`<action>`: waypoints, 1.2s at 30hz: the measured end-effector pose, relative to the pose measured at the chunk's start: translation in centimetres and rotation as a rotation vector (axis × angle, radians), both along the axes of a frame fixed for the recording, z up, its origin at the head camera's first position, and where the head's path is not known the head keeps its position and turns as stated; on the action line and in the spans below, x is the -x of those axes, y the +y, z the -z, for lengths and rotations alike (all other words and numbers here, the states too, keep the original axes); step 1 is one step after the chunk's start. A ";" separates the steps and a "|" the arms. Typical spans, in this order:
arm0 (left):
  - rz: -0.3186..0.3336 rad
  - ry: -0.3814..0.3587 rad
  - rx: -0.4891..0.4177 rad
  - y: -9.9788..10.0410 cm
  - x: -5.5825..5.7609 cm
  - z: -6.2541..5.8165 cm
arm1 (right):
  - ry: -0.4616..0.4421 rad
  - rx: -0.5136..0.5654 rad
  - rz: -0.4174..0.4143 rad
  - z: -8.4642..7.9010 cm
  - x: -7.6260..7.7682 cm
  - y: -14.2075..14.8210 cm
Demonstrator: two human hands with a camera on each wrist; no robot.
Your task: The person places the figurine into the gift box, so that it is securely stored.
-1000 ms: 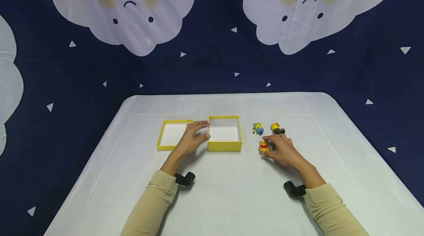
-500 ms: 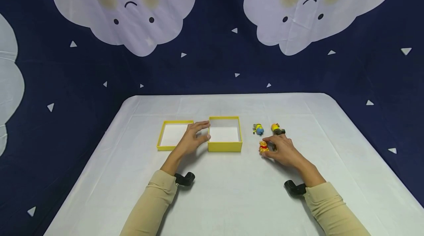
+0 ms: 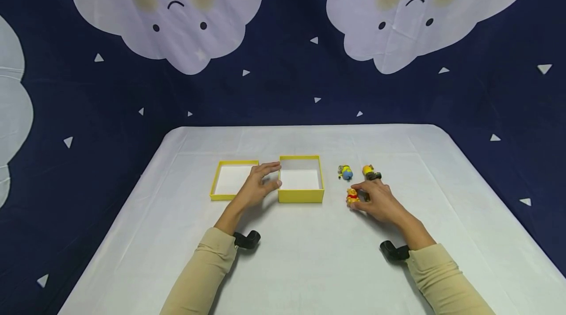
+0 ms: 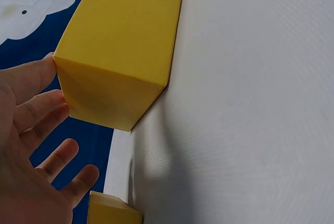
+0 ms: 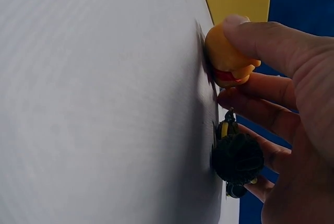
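Observation:
My right hand pinches a small yellow bear figurine in a red shirt between thumb and fingers, low over the white cloth. A dark figurine stands beneath the other fingers in the right wrist view, mostly hidden by the hand in the head view. At the left wall of a yellow box, my left hand has its fingers loosely extended. In the left wrist view its fingertips touch the edge of the box wall. The box faces up, its white inside showing.
Left of the box lies a shallow yellow lid, partly behind the left hand. Beyond the right hand lie a blue-and-yellow figurine and a yellow figurine with dark parts. A dark blue cloud-patterned curtain hangs behind the table.

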State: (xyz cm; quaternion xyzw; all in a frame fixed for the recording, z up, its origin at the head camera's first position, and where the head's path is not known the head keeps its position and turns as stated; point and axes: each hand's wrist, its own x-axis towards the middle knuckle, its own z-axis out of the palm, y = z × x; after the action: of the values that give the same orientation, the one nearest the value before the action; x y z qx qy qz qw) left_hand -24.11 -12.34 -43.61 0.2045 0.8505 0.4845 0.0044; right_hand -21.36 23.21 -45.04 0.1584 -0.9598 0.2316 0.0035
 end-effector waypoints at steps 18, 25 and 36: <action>0.020 0.045 0.016 0.2 -0.7 -0.2 | 0.021 0.068 -0.017 -1.5 -0.3 -0.9; 0.015 0.037 0.024 0.2 -0.8 -0.1 | 0.054 0.104 -0.048 -2.2 -0.5 -1.8; 0.021 0.021 0.021 0.2 -0.9 0.1 | 0.068 0.161 -0.055 -3.0 -0.5 -2.9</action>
State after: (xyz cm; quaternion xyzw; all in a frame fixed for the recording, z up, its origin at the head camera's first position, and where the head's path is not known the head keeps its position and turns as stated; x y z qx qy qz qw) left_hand -23.25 -12.10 -43.67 0.2183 0.8534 0.4733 0.0028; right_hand -20.83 20.31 -41.99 0.1916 -0.9326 0.3027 0.0426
